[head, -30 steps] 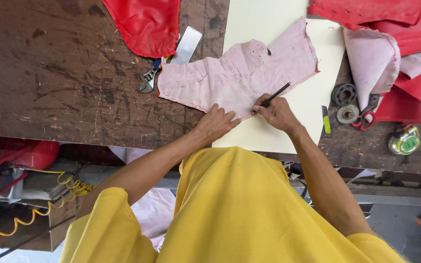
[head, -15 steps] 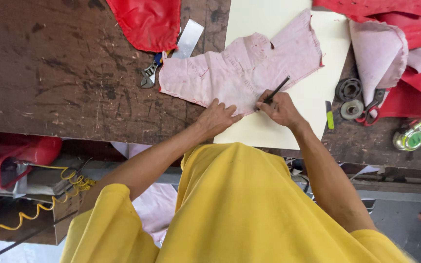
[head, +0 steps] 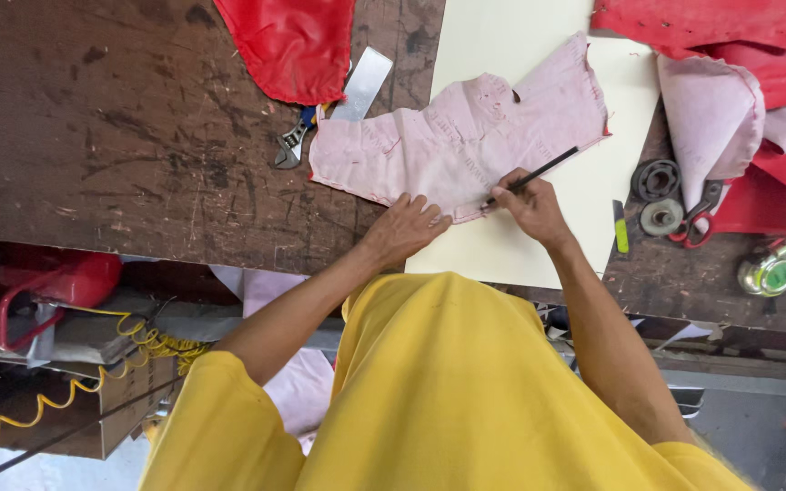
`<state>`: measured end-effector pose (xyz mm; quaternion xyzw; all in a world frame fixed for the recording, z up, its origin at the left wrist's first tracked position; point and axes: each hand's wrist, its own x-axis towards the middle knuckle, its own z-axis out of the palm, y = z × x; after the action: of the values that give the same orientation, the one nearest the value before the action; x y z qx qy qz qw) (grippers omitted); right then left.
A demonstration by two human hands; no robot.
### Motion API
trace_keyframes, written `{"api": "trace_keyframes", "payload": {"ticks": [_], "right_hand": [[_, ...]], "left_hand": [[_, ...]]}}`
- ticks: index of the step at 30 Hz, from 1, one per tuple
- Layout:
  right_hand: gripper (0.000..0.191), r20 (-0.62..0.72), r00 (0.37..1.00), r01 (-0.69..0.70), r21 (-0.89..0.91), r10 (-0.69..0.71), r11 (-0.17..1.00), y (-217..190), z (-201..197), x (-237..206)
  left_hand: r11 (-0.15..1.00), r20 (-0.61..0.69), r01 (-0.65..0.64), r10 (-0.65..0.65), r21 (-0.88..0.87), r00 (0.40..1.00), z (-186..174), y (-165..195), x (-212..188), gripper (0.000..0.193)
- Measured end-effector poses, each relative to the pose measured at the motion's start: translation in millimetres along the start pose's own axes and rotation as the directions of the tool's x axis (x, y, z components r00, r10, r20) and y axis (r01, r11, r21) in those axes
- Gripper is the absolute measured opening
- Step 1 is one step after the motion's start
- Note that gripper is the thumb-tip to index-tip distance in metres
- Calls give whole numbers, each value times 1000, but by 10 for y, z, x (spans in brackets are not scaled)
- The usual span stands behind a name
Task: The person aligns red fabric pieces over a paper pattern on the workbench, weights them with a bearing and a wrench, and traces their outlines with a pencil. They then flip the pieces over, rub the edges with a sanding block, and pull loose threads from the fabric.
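Observation:
A pale pink fabric piece with frayed edges lies across a dark wooden workbench and a cream paper sheet. My left hand presses flat on the fabric's near edge, fingers spread. My right hand grips a black pencil, its tip touching the fabric's lower edge over the cream sheet. My yellow shirt fills the bottom of the view.
Red fabric pieces lie at the top and right. A metal ruler and small wrench sit left of the pink piece. Red-handled scissors, round rings, a green tape roll rest on the right. A yellow coiled hose hangs below.
The view has shifted slightly. My right hand with the pencil has moved a little along the fabric's lower edge. My left hand stays pressed on the fabric.

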<state>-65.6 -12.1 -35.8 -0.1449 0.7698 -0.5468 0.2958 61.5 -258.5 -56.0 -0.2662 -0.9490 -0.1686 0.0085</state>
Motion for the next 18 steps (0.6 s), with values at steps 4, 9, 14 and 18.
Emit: {"api": "trace_keyframes", "payload": {"ticks": [4, 9, 14, 18], "right_hand": [[10, -32, 999, -27, 146, 32, 989, -29, -24, 22], [9, -165, 986, 37, 235, 3, 971, -126, 107, 6], [11, -116, 991, -22, 364, 69, 931, -127, 518, -97], [12, -112, 992, -19, 355, 63, 935, -61, 600, -149]], "left_hand": [[994, -65, 89, -92, -57, 994, -51, -65, -125, 22], [987, -121, 97, -112, -125, 986, -13, 3, -180, 16], [978, -166, 96, -127, -188, 978, 61, 224, -108, 18], [983, -179, 130, -152, -131, 972, 49, 194, -209, 21]]}}
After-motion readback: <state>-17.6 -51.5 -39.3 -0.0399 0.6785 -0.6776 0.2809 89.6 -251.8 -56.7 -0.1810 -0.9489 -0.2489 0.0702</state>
